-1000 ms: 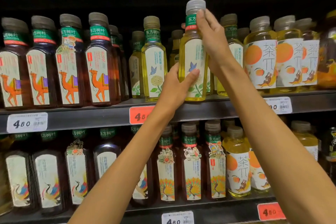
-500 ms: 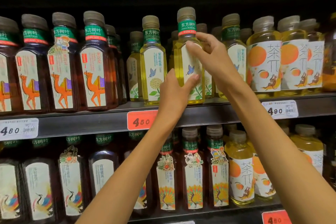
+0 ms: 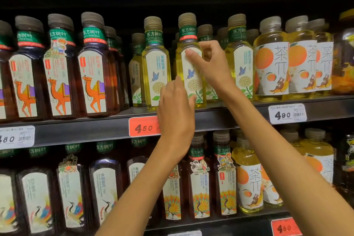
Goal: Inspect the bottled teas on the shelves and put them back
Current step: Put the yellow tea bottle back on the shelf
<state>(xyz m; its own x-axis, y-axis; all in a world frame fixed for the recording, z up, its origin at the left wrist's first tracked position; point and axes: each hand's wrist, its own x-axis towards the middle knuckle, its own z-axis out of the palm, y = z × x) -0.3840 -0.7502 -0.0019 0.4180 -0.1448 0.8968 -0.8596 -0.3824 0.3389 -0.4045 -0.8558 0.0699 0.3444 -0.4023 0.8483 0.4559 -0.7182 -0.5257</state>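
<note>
A yellow jasmine tea bottle [image 3: 192, 80] with a butterfly on its white label stands upright on the middle shelf [image 3: 86, 131], in the front row. My right hand [image 3: 212, 67] pinches it near the shoulder, thumb across the top of the label and fingers curled at its right side. My left hand [image 3: 176, 113] rests against the bottle's lower front with relaxed fingers, its thumb lying over the bottom of the label. More jasmine bottles [image 3: 156, 63] stand on either side and behind.
Dark camel-label tea bottles [image 3: 93, 74] fill the shelf's left part and orange-print bottles [image 3: 272, 67] its right. The lower shelf holds crane- and peacock-label teas [image 3: 200, 188]. An orange price tag [image 3: 143, 126] sits on the shelf edge. Another shelf overhangs the bottle caps.
The jasmine bottle came down from above its row and now stands on the shelf. My right hand slid from the cap to the label; my left hand loosened its grip on the base.
</note>
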